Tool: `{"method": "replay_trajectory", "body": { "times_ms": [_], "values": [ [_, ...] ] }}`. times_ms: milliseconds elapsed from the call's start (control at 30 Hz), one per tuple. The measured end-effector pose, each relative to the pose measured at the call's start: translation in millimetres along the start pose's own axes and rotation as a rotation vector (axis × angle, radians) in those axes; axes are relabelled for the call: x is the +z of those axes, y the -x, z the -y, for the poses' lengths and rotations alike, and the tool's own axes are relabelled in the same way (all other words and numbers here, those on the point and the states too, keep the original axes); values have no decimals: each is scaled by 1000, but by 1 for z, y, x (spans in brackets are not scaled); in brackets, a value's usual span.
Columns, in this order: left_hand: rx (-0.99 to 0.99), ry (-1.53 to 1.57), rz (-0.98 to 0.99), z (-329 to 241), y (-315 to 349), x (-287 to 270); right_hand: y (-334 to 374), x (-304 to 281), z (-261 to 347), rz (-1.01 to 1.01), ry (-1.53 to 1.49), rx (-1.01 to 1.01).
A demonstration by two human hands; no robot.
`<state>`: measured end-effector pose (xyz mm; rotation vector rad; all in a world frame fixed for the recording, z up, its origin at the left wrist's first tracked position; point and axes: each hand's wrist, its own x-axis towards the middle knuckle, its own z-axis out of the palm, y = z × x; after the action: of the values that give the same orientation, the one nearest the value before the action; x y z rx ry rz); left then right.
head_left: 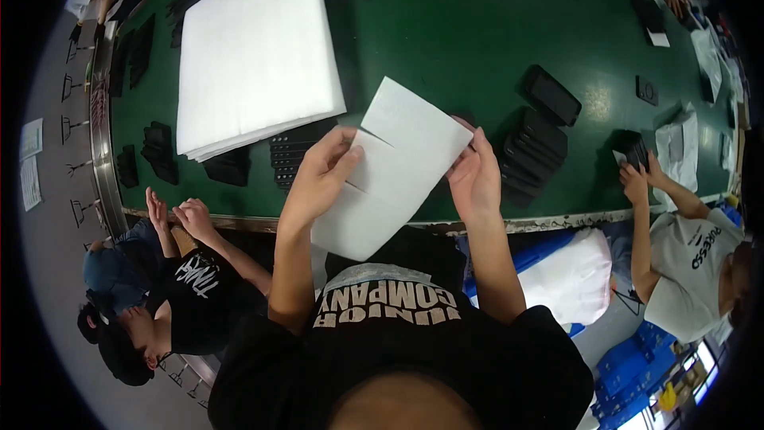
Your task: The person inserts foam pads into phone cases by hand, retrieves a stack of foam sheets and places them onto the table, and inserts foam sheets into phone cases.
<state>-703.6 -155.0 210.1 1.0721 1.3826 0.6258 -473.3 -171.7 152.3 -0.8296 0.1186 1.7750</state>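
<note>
A white foam sheet (410, 131) with slits cut into its left side is held up over the near edge of the table. My left hand (325, 171) pinches its left side, thumb on top by the slits. At the sheet's right corner, my right hand (476, 171) holds the edge, with some fingers hidden behind it. Something dark shows behind that corner, too little of it to name. A thick stack of white foam sheets (255, 56) lies beyond my left hand. Close to my right hand is a leaning row of black phone-like cases (535, 151).
The green table (414, 32) carries more black cases (294, 151) under the stack's near edge and a single one (552, 95) at right. One co-worker's hands (187, 215) are at left. Another's hands (641, 179) hold a dark item at right, beside a white bag (680, 147).
</note>
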Motion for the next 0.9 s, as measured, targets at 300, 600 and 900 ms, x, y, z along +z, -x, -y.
{"method": "replay_trajectory", "body": {
  "times_ms": [300, 600, 900],
  "values": [
    [-205, 10, 118, -6, -66, 84, 17, -30, 14, -267, 443, 33],
    [-328, -31, 130, 8, -50, 92, -8, -21, 32, -392, 274, -75],
    [-392, -115, 203, 4, -58, 62, -29, -52, 108, -370, -85, -450]
  ]
}}
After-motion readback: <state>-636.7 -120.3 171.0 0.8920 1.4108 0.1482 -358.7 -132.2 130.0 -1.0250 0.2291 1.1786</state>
